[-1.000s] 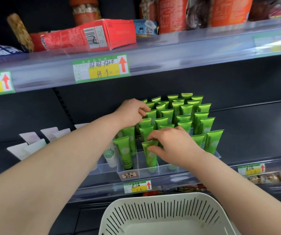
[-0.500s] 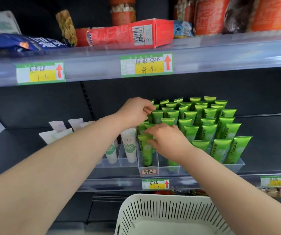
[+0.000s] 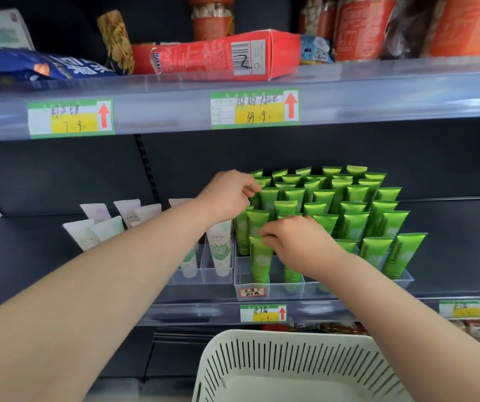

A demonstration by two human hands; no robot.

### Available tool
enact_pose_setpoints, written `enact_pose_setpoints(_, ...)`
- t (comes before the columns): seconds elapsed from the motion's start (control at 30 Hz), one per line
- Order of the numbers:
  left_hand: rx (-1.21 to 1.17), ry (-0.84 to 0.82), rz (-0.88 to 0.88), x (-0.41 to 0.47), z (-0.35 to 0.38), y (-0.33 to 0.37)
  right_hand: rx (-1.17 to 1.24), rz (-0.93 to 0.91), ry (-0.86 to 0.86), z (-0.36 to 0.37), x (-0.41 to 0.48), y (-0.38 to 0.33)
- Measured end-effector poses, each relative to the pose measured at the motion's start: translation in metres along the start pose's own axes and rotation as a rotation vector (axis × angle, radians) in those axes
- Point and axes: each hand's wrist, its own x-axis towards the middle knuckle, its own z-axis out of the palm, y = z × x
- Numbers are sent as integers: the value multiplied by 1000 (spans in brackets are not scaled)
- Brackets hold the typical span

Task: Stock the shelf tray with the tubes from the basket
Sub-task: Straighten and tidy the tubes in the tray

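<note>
Dozens of green tubes (image 3: 349, 198) stand cap-down in rows in the clear tray (image 3: 401, 281) on the middle shelf (image 3: 450, 242), leaning back a little. The right hand (image 3: 299, 242) has its grip pinched narrow on the crimped top of the front tube (image 3: 260, 262), which stands in the tray's front-left compartment. The left hand (image 3: 227, 195) reaches further in, its grip closed on the top edge of a back tube (image 3: 267, 200) on the left side (thumb and forefinger meet there). Just left of the tray, white tubes (image 3: 219, 250) stand in a clear holder (image 3: 204, 278). Below the shelf edge and its price tag (image 3: 263, 313) sits the white slotted basket (image 3: 262, 358). A red box (image 3: 212, 56) lies on the upper shelf (image 3: 378, 91).
</note>
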Motion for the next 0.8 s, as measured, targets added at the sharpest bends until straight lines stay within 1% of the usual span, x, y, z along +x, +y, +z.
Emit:
enact_pose_setpoints(0.1, 38, -57, 11, 3, 4, 2, 49, 8, 56, -6, -5, 4)
enact_pose_setpoints(0.27, 85, -144, 1, 8, 15, 5, -24, 62, 91, -12, -10, 17)
enact_pose_setpoints(0.5, 148, -128, -31, 10, 20, 6, 15, 94, 60, -10, -13, 22)
enact_pose_setpoints(0.63, 154, -149, -30, 10, 19, 4, 62, 58, 72, -10, -13, 17)
enact_pose_setpoints(0.8, 92, -129, -42, 13, 15, 2, 10, 6, -8, -5, -8, 1)
